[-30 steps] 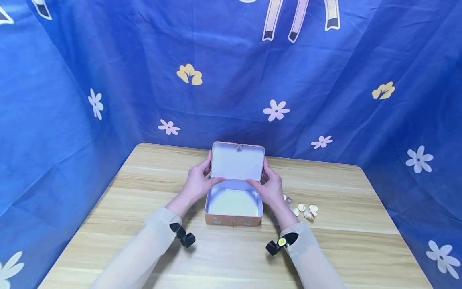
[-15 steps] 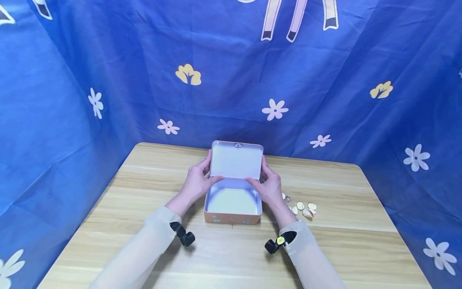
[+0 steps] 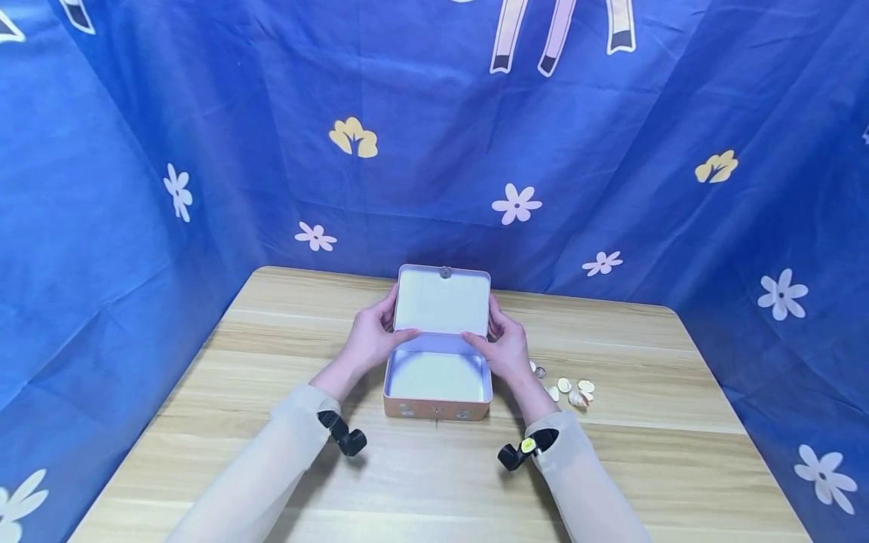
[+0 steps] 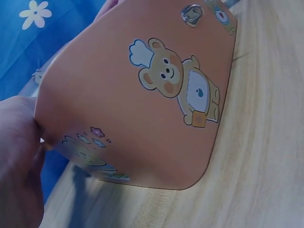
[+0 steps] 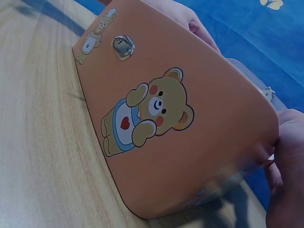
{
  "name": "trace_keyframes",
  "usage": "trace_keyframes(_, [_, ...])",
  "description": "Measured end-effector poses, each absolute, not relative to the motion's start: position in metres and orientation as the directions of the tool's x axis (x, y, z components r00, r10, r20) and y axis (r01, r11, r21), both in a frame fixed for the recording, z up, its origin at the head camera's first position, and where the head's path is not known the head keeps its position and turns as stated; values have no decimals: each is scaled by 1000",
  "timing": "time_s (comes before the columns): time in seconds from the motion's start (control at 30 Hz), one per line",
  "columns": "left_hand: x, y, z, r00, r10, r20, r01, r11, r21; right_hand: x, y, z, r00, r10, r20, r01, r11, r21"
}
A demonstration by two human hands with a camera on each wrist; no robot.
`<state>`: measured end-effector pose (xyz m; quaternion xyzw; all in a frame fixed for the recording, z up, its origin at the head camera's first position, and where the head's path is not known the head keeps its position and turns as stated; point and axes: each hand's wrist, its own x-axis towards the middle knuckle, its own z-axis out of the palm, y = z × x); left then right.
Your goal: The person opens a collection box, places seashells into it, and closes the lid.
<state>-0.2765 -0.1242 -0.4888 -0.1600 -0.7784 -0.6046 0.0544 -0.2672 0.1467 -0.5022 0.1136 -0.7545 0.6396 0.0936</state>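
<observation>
A salmon-coloured tin box (image 3: 407, 408) stands on the table, its raised lid (image 3: 443, 303) leaning at the back and its pale inside showing nothing in it. My left hand (image 3: 369, 339) grips the left side, thumb across the hinge corner and fingers at the lid's edge. On the right side my right hand (image 3: 509, 351) holds it in mirrored fashion. The left wrist view shows a chef-hatted bear on the box's front (image 4: 109, 90) beside my left hand (image 4: 18, 156). A second bear and a metal clasp show on the box (image 5: 209, 156) near my right hand (image 5: 290, 161).
Several small shells (image 3: 579, 400) lie on the wooden table (image 3: 611, 467) to the right of my right wrist. A blue cloth (image 3: 434, 151) with flowers hangs behind the table and along both sides.
The lid has leaned slightly further back, its right edge and my right fingers shifting a little left. Both hands keep their hold, and the box body stays in nearly the same place.
</observation>
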Motion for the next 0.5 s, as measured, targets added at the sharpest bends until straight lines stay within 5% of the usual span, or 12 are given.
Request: trace_keyframes(0.5, [-277,-126,-491,-963,212,166,185,72,980,-267,144,-506,-985,-18,169,-169,29,-985])
